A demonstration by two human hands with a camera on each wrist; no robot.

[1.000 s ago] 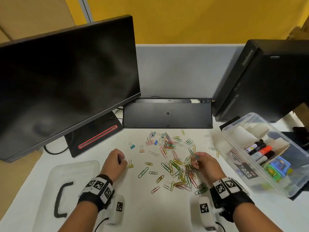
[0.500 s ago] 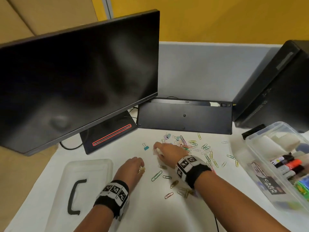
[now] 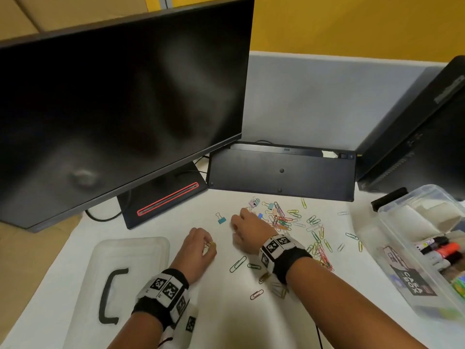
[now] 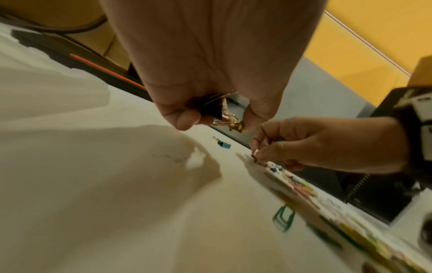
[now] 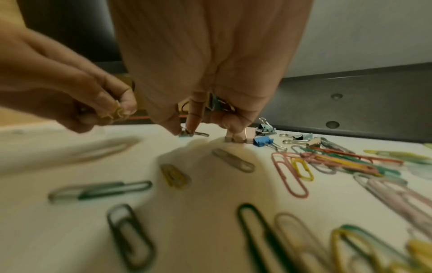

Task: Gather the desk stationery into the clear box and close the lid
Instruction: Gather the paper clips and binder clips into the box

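The clear box (image 3: 412, 250) sits open at the right edge of the desk (image 3: 141, 328), already holding markers (image 3: 439, 249) and other bits, while its lid (image 3: 130, 270) lies flat near the left edge with the black handle up. Between them, toward the back of the desk in front of the keyboard (image 3: 280, 170), paper clips (image 3: 318, 235) and a few small binder clips (image 3: 270, 205) lie scattered. The right hand (image 3: 249, 229) is reaching across into the near-left side of that scatter; the right wrist view shows its fingers curled, with at least one binder clip tucked against the palm and the fingertips (image 5: 194, 125) closing on another clip on the desk. The left hand (image 3: 198, 250) rests just beside it, fingers curled round a small bunch of binder clips, a yellow binder clip (image 4: 237, 126) showing at the thumb. A teal binder clip (image 3: 221, 219) lies alone just beyond the two hands. The step looks like collecting binder clips one by one. To do it well, pinch each clip by its body rather than its wire arms, keep the stored ones pressed in the palm so none drop, and sweep the thin paper clips into a pile before lifting, since flat ones resist a fingertip pinch. Both handfuls will need a trip right to the box.
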